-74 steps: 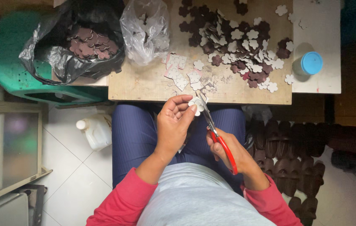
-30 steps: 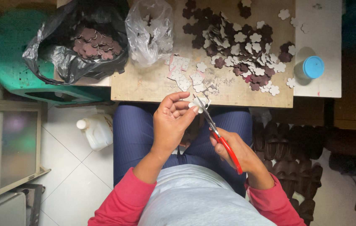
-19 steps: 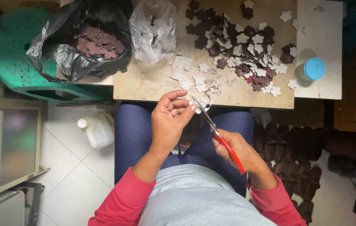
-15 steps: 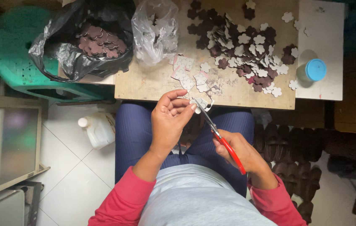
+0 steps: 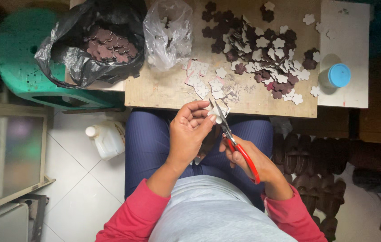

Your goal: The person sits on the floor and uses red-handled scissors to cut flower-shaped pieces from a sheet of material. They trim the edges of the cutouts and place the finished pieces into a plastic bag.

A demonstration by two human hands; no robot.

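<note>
Left hand [image 5: 189,134] pinches a small pale cut-out piece [image 5: 218,110] between thumb and fingertips, just off the near edge of the wooden board [image 5: 163,87] and above the lap; right hand [image 5: 253,162] is closed around the red handles of the scissors [image 5: 231,139], whose blades meet the piece. Their long axis runs on a slant: handles low and toward the right wrist, blade tips up and to the left, aimed at the board's near edge. Whether the blades stand parted or closed cannot be told

Largest on the board is a spread of dark maroon and pale flower shapes [image 5: 266,49], covering its far right part. At the far left corner a black bag [image 5: 92,45] of maroon shapes overhangs the left edge, with a clear bag [image 5: 168,31] of pale ones just beside it. A few loose pale pieces [image 5: 204,80] lie near the middle of the near edge. A blue-lidded jar [image 5: 336,76] stands on the white top [image 5: 347,40] just beside the board's right edge
</note>
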